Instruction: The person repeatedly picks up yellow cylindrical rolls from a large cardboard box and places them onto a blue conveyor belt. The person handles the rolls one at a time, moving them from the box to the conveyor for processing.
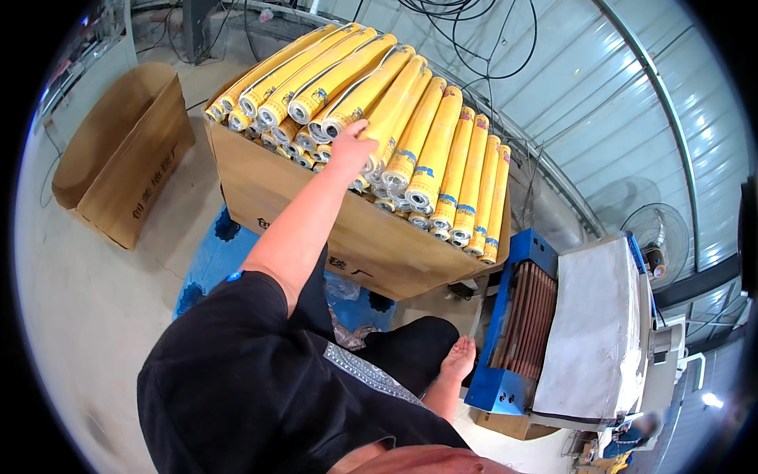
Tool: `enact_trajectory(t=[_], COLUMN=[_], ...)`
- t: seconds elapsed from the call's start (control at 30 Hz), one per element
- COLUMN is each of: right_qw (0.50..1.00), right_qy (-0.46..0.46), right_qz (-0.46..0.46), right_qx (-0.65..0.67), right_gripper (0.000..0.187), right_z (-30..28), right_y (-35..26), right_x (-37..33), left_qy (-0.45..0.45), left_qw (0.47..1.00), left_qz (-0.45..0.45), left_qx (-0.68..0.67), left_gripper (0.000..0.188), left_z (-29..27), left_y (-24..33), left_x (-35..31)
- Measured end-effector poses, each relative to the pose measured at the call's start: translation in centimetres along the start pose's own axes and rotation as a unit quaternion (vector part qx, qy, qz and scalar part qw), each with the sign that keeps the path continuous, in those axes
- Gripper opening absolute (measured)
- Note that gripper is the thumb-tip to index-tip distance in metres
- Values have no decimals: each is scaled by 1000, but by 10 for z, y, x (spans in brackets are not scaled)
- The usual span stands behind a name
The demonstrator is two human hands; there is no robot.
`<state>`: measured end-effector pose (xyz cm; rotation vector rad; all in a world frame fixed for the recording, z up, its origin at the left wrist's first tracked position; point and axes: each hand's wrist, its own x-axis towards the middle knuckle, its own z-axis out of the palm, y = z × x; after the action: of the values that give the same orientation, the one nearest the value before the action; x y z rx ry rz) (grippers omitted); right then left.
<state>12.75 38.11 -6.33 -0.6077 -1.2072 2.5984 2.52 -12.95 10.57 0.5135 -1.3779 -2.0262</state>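
Note:
Long yellow plastic-wrapped rolls (437, 150) with hollow ends lie side by side, stacked above the rim of a big brown cardboard box (316, 213). My left arm stretches forward over the box's near wall. My left hand (353, 150) closes on the near end of one yellow roll (395, 99) in the middle of the top layer; that roll's end is partly covered by my fingers. Low at the right, by my knee, my right hand (458, 359) is held palm up and holds nothing, its fingers loosely stretched out.
A second cardboard box (126, 158), its top uncovered, stands on the floor at left. Beneath the full box shows a blue plastic pallet (209, 265). At right stands a blue-framed machine with brown rollers (530, 320) and a white sheet (592, 332). A fan (657, 245) is behind it.

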Motion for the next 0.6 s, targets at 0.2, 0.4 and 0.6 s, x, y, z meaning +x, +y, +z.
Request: enact_trajectory(t=[0.2, 0.4, 0.6], right_qw=[999, 996, 938], right_qy=[-22, 0, 131], right_qz=[30, 21, 45], right_qx=[26, 81, 317], right_gripper=[33, 40, 75], right_z=[-14, -14, -9], right_y=[-4, 1, -17], right_x=[9, 10, 10], left_qy=[62, -41, 23], left_qw=[991, 776, 645], left_qz=[34, 319, 467], left_qx=[-114, 542, 605], left_gripper=[41, 32, 27], left_z=[15, 16, -5], left_y=[7, 11, 19], left_x=[32, 18, -5])
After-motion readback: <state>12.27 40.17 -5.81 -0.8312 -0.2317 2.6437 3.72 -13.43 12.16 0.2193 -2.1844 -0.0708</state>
